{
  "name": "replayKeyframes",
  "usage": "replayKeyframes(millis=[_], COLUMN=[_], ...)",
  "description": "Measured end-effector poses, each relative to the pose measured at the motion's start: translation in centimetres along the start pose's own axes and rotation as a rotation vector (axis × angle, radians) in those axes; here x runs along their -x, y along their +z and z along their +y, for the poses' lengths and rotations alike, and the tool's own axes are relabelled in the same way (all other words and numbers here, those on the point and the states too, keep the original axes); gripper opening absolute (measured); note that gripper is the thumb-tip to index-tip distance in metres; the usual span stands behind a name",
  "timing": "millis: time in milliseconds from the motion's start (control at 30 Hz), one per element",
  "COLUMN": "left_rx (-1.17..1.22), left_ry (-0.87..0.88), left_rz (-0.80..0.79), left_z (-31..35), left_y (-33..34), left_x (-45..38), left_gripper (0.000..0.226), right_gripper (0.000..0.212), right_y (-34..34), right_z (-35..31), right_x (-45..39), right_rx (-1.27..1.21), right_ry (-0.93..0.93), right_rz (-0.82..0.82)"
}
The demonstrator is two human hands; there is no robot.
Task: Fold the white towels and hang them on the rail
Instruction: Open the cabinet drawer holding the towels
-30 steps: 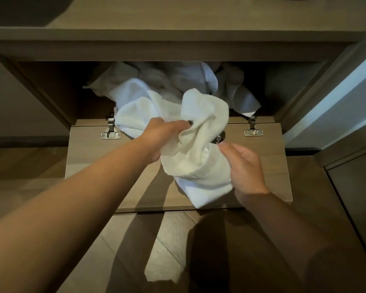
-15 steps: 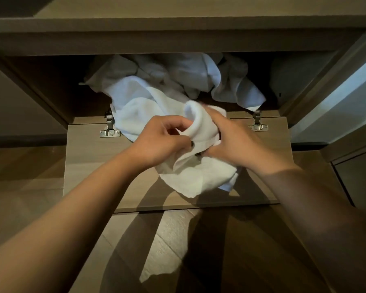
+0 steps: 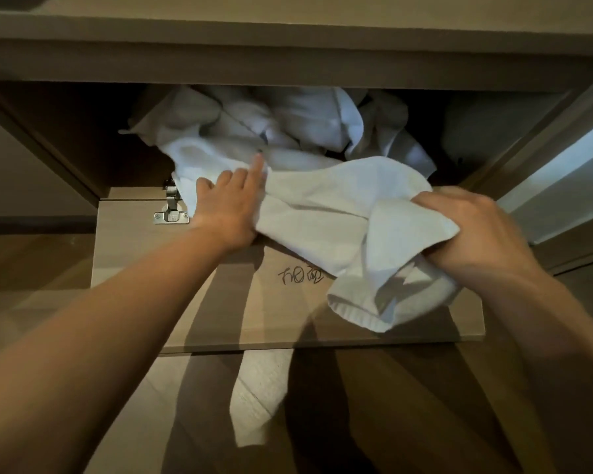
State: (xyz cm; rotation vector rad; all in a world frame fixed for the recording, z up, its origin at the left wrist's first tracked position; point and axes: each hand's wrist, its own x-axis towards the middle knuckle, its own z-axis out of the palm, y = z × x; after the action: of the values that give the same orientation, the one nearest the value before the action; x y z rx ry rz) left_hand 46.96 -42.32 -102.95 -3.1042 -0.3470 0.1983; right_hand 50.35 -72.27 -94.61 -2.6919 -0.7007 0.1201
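Gripping a white towel [image 3: 326, 206] above the dropped cabinet door [image 3: 220, 302].
Right hand [image 3: 473, 230] clenches its bunched end; left hand [image 3: 230, 203], fingers straight, presses the other end beside the towel pile [image 3: 288, 124] inside the cabinet.

Open cabinet [image 3: 83, 159], crumpled white towels [image 3: 288, 124] heaped inside, spilling onto dropped door [image 3: 220, 302]
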Motion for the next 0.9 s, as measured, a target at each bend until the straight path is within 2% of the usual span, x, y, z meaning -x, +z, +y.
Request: replayKeyframes(millis=[67,133,200,233,333,400,500,567,633,900], left_rx=[0.068,0.147,0.345,0.479,0.818,0.937,1.058,1.100,1.138,1.335], left_ry=[-0.062,-0.052,-0.064,-0.080,-0.124,-0.164,-0.232,-0.260,-0.298,-0.489], left_rz=[-0.024,0.042,0.116,0.165,0.338,0.388,0.448,0.449,0.415,0.276], left_z=[0.6,1.0,1.6,2.0,3.0,3.7,4.2,4.2,4.1,4.6], left_y=[0.1,0.4,-0.1,-0.6,-2.5,-4.5,-8.0,-10.7,-13.7,-27.0], left_x=[-0.3,0.3,1.3,1.7,2.6,3.2,4.2,5.0,6.1,12.2], left_gripper=[0.084,0.060,0.062,0.061,0.048,0.048,0.045,0.048,0.047,0.036], right_gripper=[0.038,0.057,0.078,0.080,0.055,0.052,0.079,0.096,0.105,0.118], right_y=[-0.2,0.2,0.8,1.0,1.0,0.2,-1.9,-4.3,-7.0,-19.8], right_z=[0.2,-0.2,-0.7,-0.9,-1.6,-2.6,-4.6,-6.0,-7.1,-13.2], right_x=[-0.5,-1.0,-1.4,-1.5,-1.7,-1.9,-2.1,-2.1,-2.2,-0.3], right_rx=[0.019,0.025,-0.049,-0.103,-0.266,-0.333,-0.260,-0.234,-0.232,-0.140], right_ry=[0.068,0.097,0.112,0.108,0.089,0.134,0.121,0.079,0.097,0.107], right_rz=[-0.050,-0.092,-0.046,-0.004,0.117,0.156,0.080,0.024,-0.056,-0.286])
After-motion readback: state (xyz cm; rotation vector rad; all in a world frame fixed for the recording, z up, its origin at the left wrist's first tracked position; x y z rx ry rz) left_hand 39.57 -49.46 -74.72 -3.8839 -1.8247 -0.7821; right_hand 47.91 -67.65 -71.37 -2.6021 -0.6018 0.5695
